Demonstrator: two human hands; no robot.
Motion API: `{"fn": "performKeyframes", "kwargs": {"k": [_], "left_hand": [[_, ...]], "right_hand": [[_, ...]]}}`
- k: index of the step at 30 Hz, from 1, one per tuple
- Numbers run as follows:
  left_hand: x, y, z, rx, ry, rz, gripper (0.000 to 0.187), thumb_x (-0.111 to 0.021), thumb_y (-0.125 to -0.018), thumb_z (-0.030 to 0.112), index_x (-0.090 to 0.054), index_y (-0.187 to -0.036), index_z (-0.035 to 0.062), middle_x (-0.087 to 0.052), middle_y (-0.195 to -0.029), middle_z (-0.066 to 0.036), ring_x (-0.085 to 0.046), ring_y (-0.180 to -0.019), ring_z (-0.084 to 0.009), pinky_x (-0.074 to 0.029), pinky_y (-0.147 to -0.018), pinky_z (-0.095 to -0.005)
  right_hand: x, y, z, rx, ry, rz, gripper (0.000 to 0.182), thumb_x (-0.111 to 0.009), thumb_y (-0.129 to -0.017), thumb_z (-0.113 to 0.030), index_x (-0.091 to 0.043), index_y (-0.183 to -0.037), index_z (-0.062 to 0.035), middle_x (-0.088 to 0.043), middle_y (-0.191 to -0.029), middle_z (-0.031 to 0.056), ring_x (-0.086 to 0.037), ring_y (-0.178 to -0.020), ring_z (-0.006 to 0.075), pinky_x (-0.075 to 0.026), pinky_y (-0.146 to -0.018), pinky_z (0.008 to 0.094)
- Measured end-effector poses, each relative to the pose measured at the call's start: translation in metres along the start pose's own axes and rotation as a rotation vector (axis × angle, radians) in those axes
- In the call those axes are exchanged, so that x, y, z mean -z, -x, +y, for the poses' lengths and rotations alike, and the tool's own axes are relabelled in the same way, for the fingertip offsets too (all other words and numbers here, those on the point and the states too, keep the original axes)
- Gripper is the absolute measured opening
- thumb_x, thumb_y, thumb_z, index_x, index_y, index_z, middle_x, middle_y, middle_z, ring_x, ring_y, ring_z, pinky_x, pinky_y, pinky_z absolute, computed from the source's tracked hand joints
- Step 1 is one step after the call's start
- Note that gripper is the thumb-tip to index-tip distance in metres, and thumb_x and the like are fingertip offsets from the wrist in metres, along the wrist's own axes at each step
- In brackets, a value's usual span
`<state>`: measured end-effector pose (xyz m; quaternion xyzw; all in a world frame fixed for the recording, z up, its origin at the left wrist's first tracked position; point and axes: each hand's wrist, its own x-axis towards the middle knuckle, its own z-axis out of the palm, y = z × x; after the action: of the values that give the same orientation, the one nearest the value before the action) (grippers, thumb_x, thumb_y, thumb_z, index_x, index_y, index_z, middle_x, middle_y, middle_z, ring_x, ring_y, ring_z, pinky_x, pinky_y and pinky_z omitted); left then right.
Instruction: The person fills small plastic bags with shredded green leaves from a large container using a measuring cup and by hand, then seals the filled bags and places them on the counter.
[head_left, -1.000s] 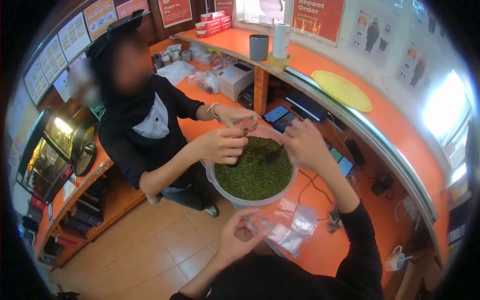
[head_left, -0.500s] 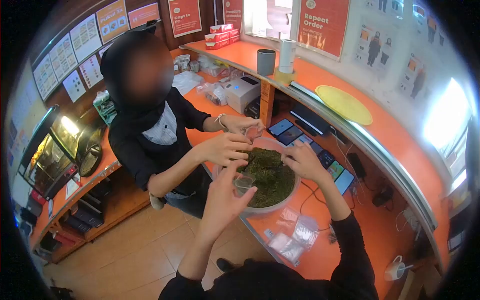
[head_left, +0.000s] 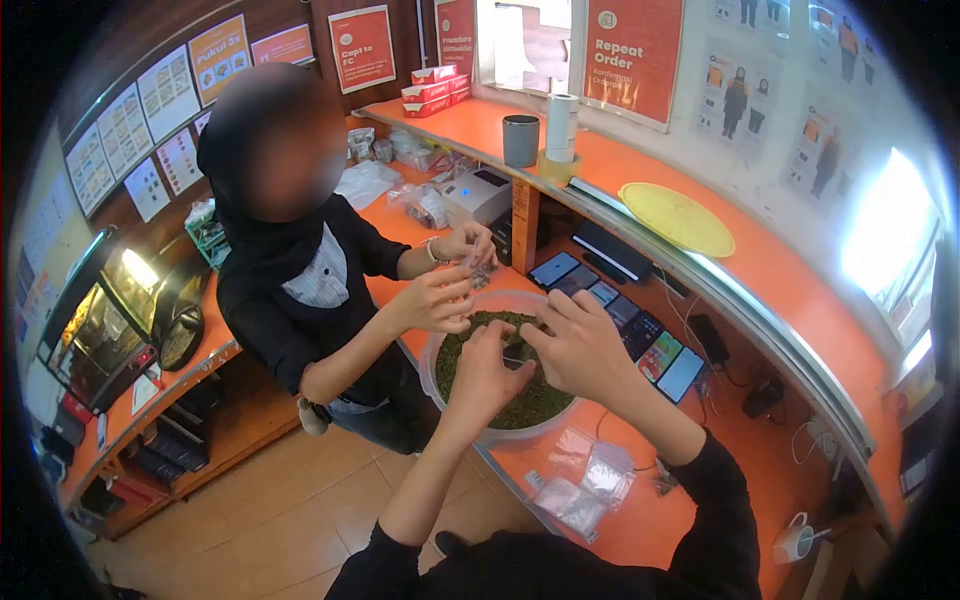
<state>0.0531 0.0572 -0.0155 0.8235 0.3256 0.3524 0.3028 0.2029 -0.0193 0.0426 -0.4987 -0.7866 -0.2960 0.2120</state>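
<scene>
A round translucent tub (head_left: 432, 385) holds a mass of chopped dark-green herb (head_left: 455, 350). Over it, my left hand (head_left: 486, 378) is curled around a small clear plastic bag (head_left: 517, 351), its mouth spread in a cup-like shape. My right hand (head_left: 582, 342) is closed, fingertips together at the bag's opening; what they pinch is hidden. Across the tub, a co-worker's hands (head_left: 445, 297) hold another small clear bag (head_left: 480, 273) near the far rim.
Packs of clear bags (head_left: 585, 490) lie on the orange counter by the tub's near side. Several phones (head_left: 600, 293) line the area under the raised shelf, which carries a yellow lid (head_left: 677, 218) and a grey cup (head_left: 521, 140). A white mug (head_left: 793, 540) stands at lower right.
My right hand has moved left from the tub's right side to the bag in my left hand. The co-worker's hands have drawn back toward the far rim, with their bag lifted away.
</scene>
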Motion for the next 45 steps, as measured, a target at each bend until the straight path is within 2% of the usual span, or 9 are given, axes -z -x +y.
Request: {"fn": "performKeyframes", "kwargs": {"k": [2, 4, 10, 12, 15, 19, 24, 28, 45], "left_hand": [[0.002, 0.007, -0.004, -0.053, -0.04, 0.074, 0.047, -0.08, -0.072, 0.018, -0.059, -0.109, -0.0016, -0.062, -0.1, -0.02, -0.064, -0.09, -0.0363, -0.051, -0.082, -0.0434], [0.009, 0.005, 0.003, -0.114, -0.083, 0.158, 0.045, -0.08, -0.073, 0.017, -0.059, -0.107, -0.0014, -0.062, -0.1, -0.019, -0.063, -0.089, -0.0358, -0.051, -0.081, -0.0431], [0.02, -0.002, 0.006, -0.017, -0.003, 0.249, 0.04, -0.078, -0.075, 0.02, -0.06, -0.105, -0.0005, -0.063, -0.094, -0.018, -0.063, -0.089, -0.0345, -0.05, -0.08, -0.0424], [0.021, -0.002, 0.0, -0.066, -0.083, 0.28, 0.046, -0.083, -0.075, 0.025, -0.062, -0.108, 0.001, -0.066, -0.09, -0.011, -0.06, -0.065, -0.0107, -0.048, -0.062, -0.0254], [0.029, 0.003, 0.01, 0.118, 0.067, 0.211, 0.048, -0.085, -0.075, 0.026, -0.061, -0.108, 0.0013, -0.065, -0.087, -0.008, -0.06, -0.068, -0.0071, -0.047, -0.062, -0.0227], [0.023, 0.01, 0.016, 0.093, 0.308, 0.122, 0.046, -0.086, -0.076, 0.025, -0.06, -0.106, 0.0005, -0.065, -0.088, -0.006, -0.061, -0.072, -0.008, -0.049, -0.065, -0.0226], [0.024, 0.029, 0.01, 0.106, 0.835, 0.124, 0.018, -0.072, -0.09, 0.007, -0.06, -0.101, -0.0001, -0.066, -0.091, -0.005, -0.066, -0.083, -0.0103, -0.052, -0.071, -0.0231], [0.028, 0.04, 0.017, 0.134, 0.863, 0.135, 0.009, -0.067, -0.093, 0.002, -0.064, -0.099, -0.002, -0.067, -0.091, -0.006, -0.067, -0.08, -0.0118, -0.053, -0.074, -0.0239], [-0.014, 0.064, 0.044, 0.02, 0.884, -0.06, 0.004, -0.07, -0.086, 0.001, -0.068, -0.09, -0.0012, -0.064, -0.084, -0.004, -0.061, -0.074, -0.0093, -0.049, -0.07, -0.0246]], "right_hand": [[0.015, 0.001, 0.002, -0.007, 0.038, -0.013, 0.02, -0.067, -0.07, -0.013, -0.069, -0.089, -0.0076, -0.06, -0.084, 0.0056, -0.055, -0.095, 0.0215, -0.039, -0.075, 0.0345], [0.028, -0.001, 0.01, -0.09, 0.133, 0.222, 0.017, -0.069, -0.066, -0.013, -0.063, -0.082, -0.0081, -0.056, -0.083, 0.0061, -0.054, -0.085, 0.0234, -0.04, -0.069, 0.0366], [-0.048, 0.039, 0.012, -0.092, 0.025, -0.151, 0.012, -0.069, -0.067, -0.012, -0.07, -0.076, -0.0047, -0.06, -0.087, 0.0078, -0.055, -0.093, 0.0266, -0.044, -0.075, 0.0391], [-0.055, 0.041, 0.004, -0.083, -0.03, -0.277, 0.021, -0.069, -0.068, -0.013, -0.073, -0.086, -0.0049, -0.061, -0.091, 0.0078, -0.055, -0.099, 0.0266, -0.044, -0.081, 0.0378], [-0.024, 0.021, -0.01, -0.182, -0.185, 0.011, 0.017, -0.07, -0.073, -0.014, -0.072, -0.089, -0.0078, -0.062, -0.093, 0.0062, -0.055, -0.101, 0.0248, -0.042, -0.083, 0.0367], [-0.026, 0.013, -0.028, -0.417, -0.429, 0.192, 0.012, -0.073, -0.079, -0.014, -0.069, -0.089, -0.0101, -0.063, -0.087, 0.004, -0.058, -0.088, 0.022, -0.038, -0.08, 0.0368], [-0.028, 0.028, -0.024, -0.491, -0.671, 0.318, 0.008, -0.074, -0.08, -0.011, -0.069, -0.086, -0.0079, -0.062, -0.077, 0.0042, -0.058, -0.076, 0.0197, -0.038, -0.078, 0.0354], [-0.025, 0.039, -0.028, -0.519, -0.93, 0.36, 0.008, -0.074, -0.082, -0.008, -0.07, -0.081, -0.001, -0.066, -0.077, 0.008, -0.06, -0.074, 0.0203, -0.043, -0.074, 0.0328], [0.014, 0.077, -0.045, -0.498, -0.772, 0.398, 0.008, -0.071, -0.068, -0.004, -0.063, -0.07, -0.0039, -0.057, -0.066, 0.0061, -0.054, -0.061, 0.0213, -0.042, -0.059, 0.0325]]}}
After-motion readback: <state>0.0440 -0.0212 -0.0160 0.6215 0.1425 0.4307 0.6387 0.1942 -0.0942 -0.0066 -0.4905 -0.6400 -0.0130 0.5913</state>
